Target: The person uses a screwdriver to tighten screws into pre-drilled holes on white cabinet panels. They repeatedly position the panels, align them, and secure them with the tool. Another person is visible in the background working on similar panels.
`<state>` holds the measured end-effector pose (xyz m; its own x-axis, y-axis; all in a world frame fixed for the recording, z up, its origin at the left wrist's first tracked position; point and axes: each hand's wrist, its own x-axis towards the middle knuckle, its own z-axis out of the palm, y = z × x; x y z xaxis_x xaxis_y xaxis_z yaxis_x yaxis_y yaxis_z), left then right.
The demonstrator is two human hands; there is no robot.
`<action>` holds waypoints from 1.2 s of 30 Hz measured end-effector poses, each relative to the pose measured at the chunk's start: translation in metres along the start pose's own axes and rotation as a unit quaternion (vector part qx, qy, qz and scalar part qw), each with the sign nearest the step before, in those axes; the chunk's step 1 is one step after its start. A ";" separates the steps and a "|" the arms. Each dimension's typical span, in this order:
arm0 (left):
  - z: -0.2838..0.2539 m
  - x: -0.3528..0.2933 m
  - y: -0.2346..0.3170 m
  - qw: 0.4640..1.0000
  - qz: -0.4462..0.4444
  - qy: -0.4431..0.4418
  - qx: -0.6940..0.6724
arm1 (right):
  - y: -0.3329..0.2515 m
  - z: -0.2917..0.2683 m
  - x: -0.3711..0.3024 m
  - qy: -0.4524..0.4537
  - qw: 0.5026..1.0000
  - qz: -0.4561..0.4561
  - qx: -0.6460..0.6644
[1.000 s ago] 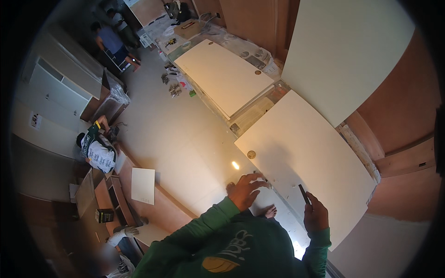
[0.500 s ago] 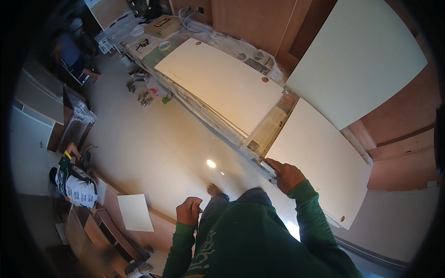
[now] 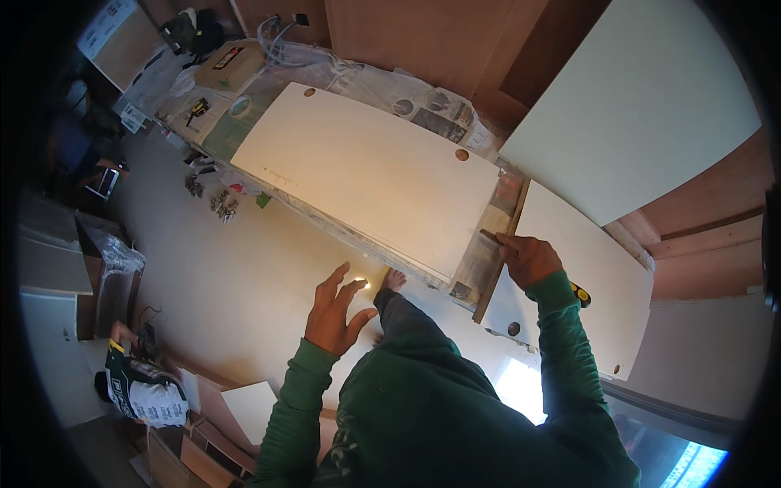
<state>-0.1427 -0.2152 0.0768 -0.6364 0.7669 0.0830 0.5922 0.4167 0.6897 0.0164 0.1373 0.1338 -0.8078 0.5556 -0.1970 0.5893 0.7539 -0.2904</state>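
My right hand (image 3: pixel 530 259) is closed around a slim tool above the gap between two white panels. The tool's narrow dark end (image 3: pixel 489 236) sticks out past my fingers. Behind my wrist shows a yellow-and-black piece (image 3: pixel 580 294), seemingly its handle; my hand hides the middle. Under my right forearm lies the right white panel (image 3: pixel 602 276), with round holes and a brown strip (image 3: pixel 498 281) along its left edge. My left hand (image 3: pixel 329 313) is empty, fingers spread, over the floor near the left white panel (image 3: pixel 366 171), which also has round holes.
Newspaper and plastic sheeting cover the bench around the panels. A large pale panel (image 3: pixel 643 106) leans at the right. A cardboard box (image 3: pixel 232 67), tape roll (image 3: pixel 239 106) and yellow-black tool (image 3: pixel 198 107) lie at the far left. Metal pieces (image 3: pixel 223 205) rest on the floor. A person (image 3: pixel 146 382) works lower left.
My left hand has opened from a curled shape and moved up. My right hand has risen from the right panel's corner to the gap, and the yellow-and-black piece now shows.
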 end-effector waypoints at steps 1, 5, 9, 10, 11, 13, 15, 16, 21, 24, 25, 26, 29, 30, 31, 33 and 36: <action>-0.002 0.020 -0.007 1.000 0.010 -0.008 0.002 | 0.002 -0.001 0.014 0.047 0.998 -0.024 0.032; -0.003 0.118 -0.027 0.995 0.094 -0.019 0.006 | 0.008 -0.014 0.073 0.068 0.996 0.041 -0.049; 0.019 0.235 -0.033 0.983 0.183 -0.020 0.019 | 0.016 -0.025 0.132 0.090 0.988 -0.050 -0.118; 0.031 0.261 -0.032 0.979 0.201 -0.013 0.012 | 0.016 -0.024 0.146 0.068 0.985 -0.048 -0.150; 0.044 0.283 -0.031 0.980 0.197 -0.017 0.033 | 0.013 -0.026 0.161 0.046 0.981 -0.050 -0.182; 0.072 0.322 -0.030 0.980 0.186 -0.029 0.067 | 0.000 -0.029 0.185 0.029 0.972 -0.064 -0.225; 0.102 0.353 -0.024 0.979 0.176 -0.054 0.083 | -0.004 -0.029 0.203 0.026 0.965 -0.089 -0.247; 0.114 0.366 -0.021 0.978 0.169 -0.068 0.098 | -0.005 -0.027 0.211 0.024 0.961 -0.100 -0.256; 0.147 0.388 -0.021 0.973 0.156 -0.109 0.130 | -0.014 -0.020 0.238 0.005 0.941 -0.136 -0.309; 0.149 0.389 -0.025 0.973 0.165 -0.107 0.122 | -0.020 -0.017 0.250 0.006 0.936 -0.142 -0.321; 0.148 0.389 -0.027 0.974 0.168 -0.102 0.113 | -0.021 -0.017 0.253 0.009 0.932 -0.151 -0.328; 0.149 0.390 -0.027 0.974 0.170 -0.104 0.109 | -0.022 -0.017 0.255 0.013 0.929 -0.158 -0.335; 0.149 0.391 -0.029 0.974 0.171 -0.110 0.104 | -0.022 -0.022 0.265 0.007 0.920 -0.187 -0.345; 0.149 0.391 -0.028 0.973 0.169 -0.113 0.106 | -0.023 -0.024 0.269 -0.002 0.916 -0.187 -0.355; 0.150 0.391 -0.028 0.973 0.166 -0.116 0.108 | -0.024 -0.026 0.271 -0.010 0.912 -0.188 -0.365; 0.151 0.392 -0.029 0.975 0.166 -0.110 0.102 | -0.025 -0.026 0.277 -0.018 0.907 -0.195 -0.373; 0.152 0.392 -0.030 0.974 0.166 -0.105 0.109 | -0.024 -0.025 0.281 -0.009 0.903 -0.218 -0.371</action>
<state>-0.3347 0.1467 -0.0211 -0.2903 0.9505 0.1105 0.8536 0.2050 0.4790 -0.2245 0.2835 0.1087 -0.9611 0.1495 -0.2323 0.0575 0.9308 0.3611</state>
